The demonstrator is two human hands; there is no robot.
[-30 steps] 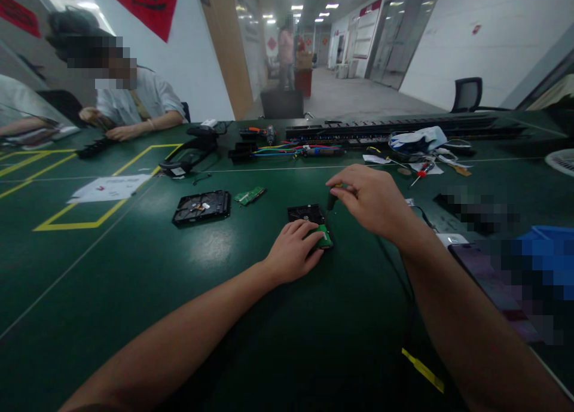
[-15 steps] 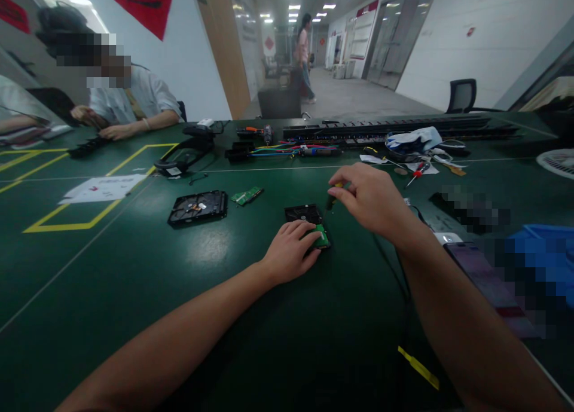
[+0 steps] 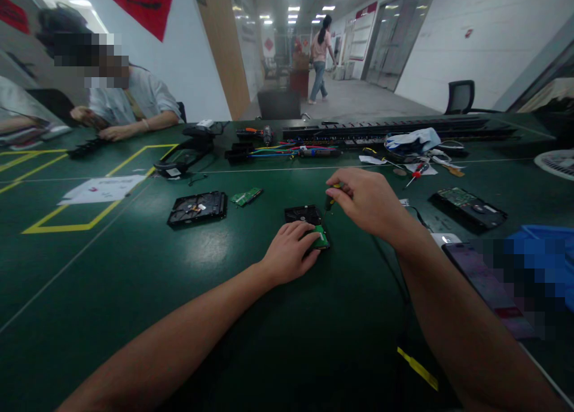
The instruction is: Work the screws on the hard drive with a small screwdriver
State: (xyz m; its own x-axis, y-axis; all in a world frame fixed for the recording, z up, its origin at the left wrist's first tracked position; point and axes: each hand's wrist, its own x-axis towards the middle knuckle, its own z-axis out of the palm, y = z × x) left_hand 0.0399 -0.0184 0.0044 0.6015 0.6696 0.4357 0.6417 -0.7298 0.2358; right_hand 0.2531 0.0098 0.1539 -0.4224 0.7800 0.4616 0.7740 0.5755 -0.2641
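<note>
On the green desk (image 3: 215,316), a black hard drive (image 3: 298,214) with a green circuit board (image 3: 321,238) is lying under the left hand (image 3: 289,253), whose fingers are pressing down on it, slightly spread rather than closing round it. Above the drive's right edge, the right hand (image 3: 365,200) is pinching a dark and yellow screwdriver (image 3: 330,200) between thumb and fingers, grip nearly closed, tip pointing down. Whether the tip is touching the drive is unclear. Farther left, a second drive (image 3: 197,208) is resting near a loose green board (image 3: 246,197).
</note>
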